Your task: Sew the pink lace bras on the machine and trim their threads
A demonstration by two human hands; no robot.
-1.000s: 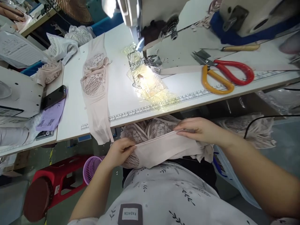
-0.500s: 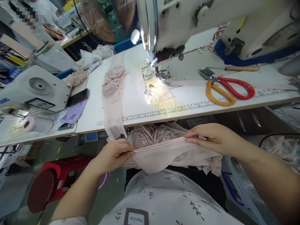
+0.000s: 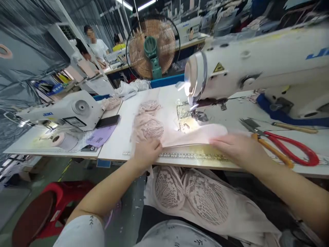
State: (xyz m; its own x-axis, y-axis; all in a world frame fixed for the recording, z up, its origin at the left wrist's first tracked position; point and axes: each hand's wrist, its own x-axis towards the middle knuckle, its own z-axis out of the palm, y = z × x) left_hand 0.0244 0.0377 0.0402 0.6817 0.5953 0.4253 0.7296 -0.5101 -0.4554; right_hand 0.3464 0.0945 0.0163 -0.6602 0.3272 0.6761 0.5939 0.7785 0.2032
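Note:
A strip of pale pink fabric (image 3: 189,138) is stretched between my two hands, just above the table in front of the sewing machine's needle area (image 3: 196,113). My left hand (image 3: 148,151) pinches its left end, beside a lace bra piece (image 3: 149,125) lying on the table. At the strip's right end, my right hand (image 3: 238,147) grips it between thumb and fingers, slightly blurred. More lace bra pieces (image 3: 205,195) lie across my lap below the table edge. Red and orange scissors (image 3: 290,147) rest to the right of my right hand.
A wooden-handled tool (image 3: 295,127) lies behind the scissors. At left stand a second sewing machine (image 3: 74,109), a phone (image 3: 108,121) on purple paper (image 3: 101,136) and a thread cone (image 3: 64,141). A fan (image 3: 153,48) stands behind; a red stool (image 3: 69,192) is below left. Two people work farther back.
Both hands have lifted the pink fabric strip from my lap up over the table toward the needle area. The lace pieces on my lap are now uncovered. The view has tilted upward.

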